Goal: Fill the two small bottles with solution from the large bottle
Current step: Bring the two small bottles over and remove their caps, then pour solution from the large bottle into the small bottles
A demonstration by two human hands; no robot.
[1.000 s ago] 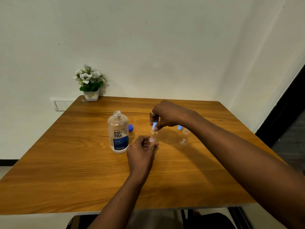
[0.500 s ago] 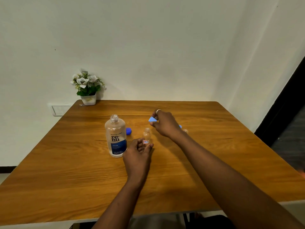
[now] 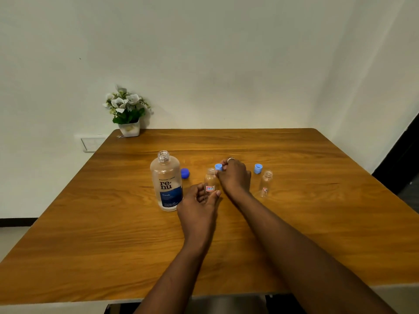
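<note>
The large bottle point(image 3: 166, 182) is stood left of centre on the table point(image 3: 317, 234), a cap point(image 3: 185, 173) just behind it. Two small bottles point(image 3: 210, 182) point(image 3: 265, 183) are placed to its right. A potted plant point(image 3: 128, 112) is set at the rear left corner.

Two bare forearms are seen, with no sleeves covering either as far as the lower frame edge. No glove is worn on the left hand point(image 3: 199, 201) or the right hand point(image 3: 234, 177). One pale metallic ring point(image 3: 230, 159) is worn on a finger of the right hand, at its far side.
</note>
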